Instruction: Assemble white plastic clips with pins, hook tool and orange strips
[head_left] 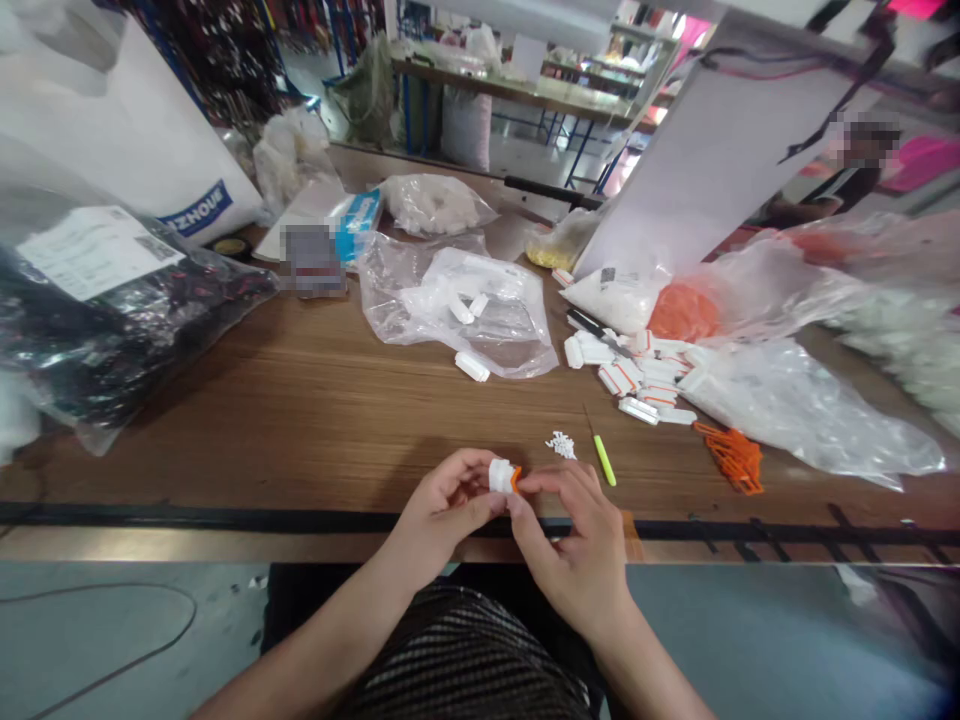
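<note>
Worn: one dark top [465,650], fine pale horizontal stripes throughout; one plain black lower garment [289,600], cut not discernible. Uncovered, without gloves: left hand [442,505], right hand [577,550]. Forearms [315,640] bare to frame edge.

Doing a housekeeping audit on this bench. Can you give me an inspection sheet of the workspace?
Surface: brown wooden bench, with a dark strip along its near edge.
Job's things: a white piece with orange edge, with a green-handled pick, a small heap of tiny white parts and a bunch of orange strips nearby.
Clutter: a clear plastic bag and a black patterned bag with a white label.
Grippers: bare left hand and right hand both pinch the white piece.
Cables: a dark cable on the floor, lower left.
Surroundings: a co-worker at right; another workbench behind.
</note>
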